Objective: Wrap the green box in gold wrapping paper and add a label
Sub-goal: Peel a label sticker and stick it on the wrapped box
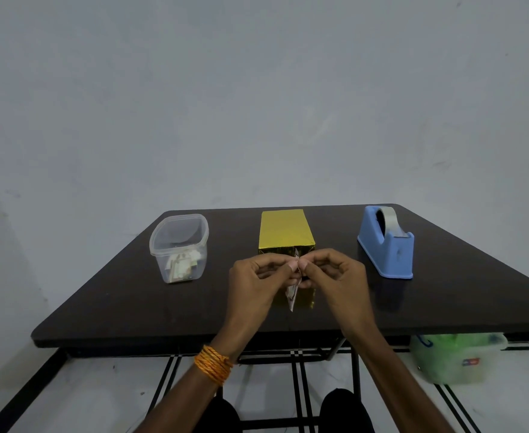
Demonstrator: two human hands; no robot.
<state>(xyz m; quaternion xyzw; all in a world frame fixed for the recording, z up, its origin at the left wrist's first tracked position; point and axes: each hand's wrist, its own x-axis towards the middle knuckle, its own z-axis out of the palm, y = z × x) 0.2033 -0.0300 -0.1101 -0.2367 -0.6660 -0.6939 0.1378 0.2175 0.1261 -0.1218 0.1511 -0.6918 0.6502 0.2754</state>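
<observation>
**Knees** (344, 410): dark-clothed, being shown at the bottom edge, below the surface (116, 301).

**Band** (213, 364): orange thread, being worn on the left wrist.

**Bag** (457, 357): pale green plastic, being kept on the tiled floor under the surface's right side.

**Left grip** (254, 282): being held over the near half of the surface, fingers curled, with thumb and forefinger being pressed onto the label (292, 300).

**Right grip** (335, 276): being held tip to tip with the left, fingers likewise curled, with the same label being pinched at its upper end.

**Label**: small pale slip, being held roughly upright and edge-on between both grips, in front of the box's near face. Its print is too small to be read.

**Box** (285, 229): covered in gold paper, being kept at mid-surface just behind the grips. Its near face is being partly hidden by them.

**Tub** (179, 235): clear and lidless, being kept left of the box, well apart. Pale slips (182, 267) are being stored at its bottom.

**Dispenser** (388, 245): blue, with a tape roll loaded, being kept right of the box, well apart.

**Wall** (257, 104): grey, being seen behind the surface.
</observation>
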